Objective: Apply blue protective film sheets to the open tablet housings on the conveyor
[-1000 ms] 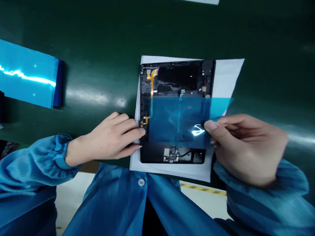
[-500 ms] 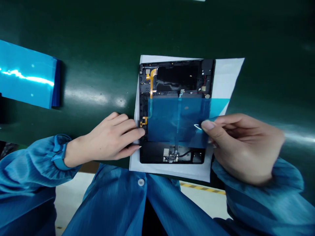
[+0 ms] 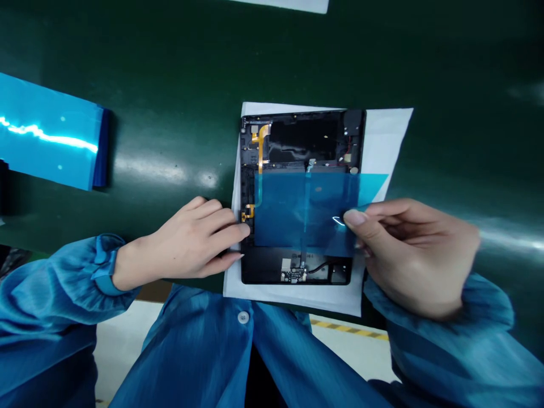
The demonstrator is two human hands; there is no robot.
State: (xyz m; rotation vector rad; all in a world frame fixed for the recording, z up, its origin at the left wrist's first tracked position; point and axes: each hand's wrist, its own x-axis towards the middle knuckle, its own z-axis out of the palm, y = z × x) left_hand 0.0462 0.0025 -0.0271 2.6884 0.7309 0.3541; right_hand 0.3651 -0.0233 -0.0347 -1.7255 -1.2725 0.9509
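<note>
Film, blue and see-through, lies over the near half of an opened black housing and reaches leftward from the right hand, which is much the nearer in grip: its thumb and forefinger are clamped together on the film's right end. The left hand rests at the housing's left rim, forefinger on the edge, thumb and forefinger apart, just beside the film's left end but with no visible hold on it. The long axis of the film runs side to side, roughly from one hand toward the other — crosswise to the housing, whose own long axis runs away from the person and leans slightly right at the far end. One end of the film points left and overlaps part of an orange ribbon cable; the other points right and juts past the housing's right rim, over the white sheet beneath on the bench. That overhang, seen against the left end lying inside the left rim, is the relation to judge by: the film sits off-centre toward the right. Whether its whole underside touches the housing, I cannot tell.
</note>
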